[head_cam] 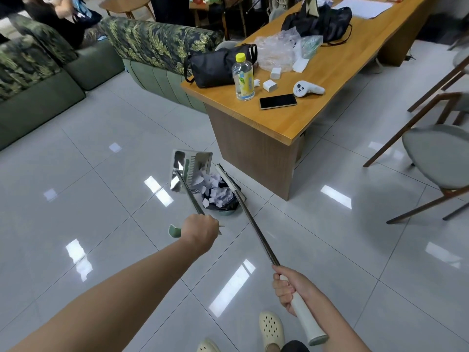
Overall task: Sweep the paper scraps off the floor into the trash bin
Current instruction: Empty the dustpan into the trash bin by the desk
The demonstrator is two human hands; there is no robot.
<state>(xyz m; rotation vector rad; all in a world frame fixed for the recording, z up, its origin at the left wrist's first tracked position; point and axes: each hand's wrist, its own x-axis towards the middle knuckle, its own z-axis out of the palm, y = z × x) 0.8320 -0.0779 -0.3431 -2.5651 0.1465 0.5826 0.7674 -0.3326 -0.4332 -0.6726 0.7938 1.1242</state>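
My left hand [200,231] grips the long handle of a shiny metal dustpan [189,170], which is tipped up over a small trash bin [223,208] lined with a black bag. White paper scraps [212,188] lie heaped in the bin's mouth, some sliding from the pan. My right hand [291,288] grips the white grip of a broom [229,180]. The broom's metal pole runs up to the brush head, which rests at the bin's right rim, beside the desk.
A wooden desk [284,123] stands just right of the bin, holding a bottle, a phone, a controller and bags. Chairs [436,158] stand at the right. Green sofas [38,92] with a seated person fill the far left. Grey tiled floor [101,199] spreads around.
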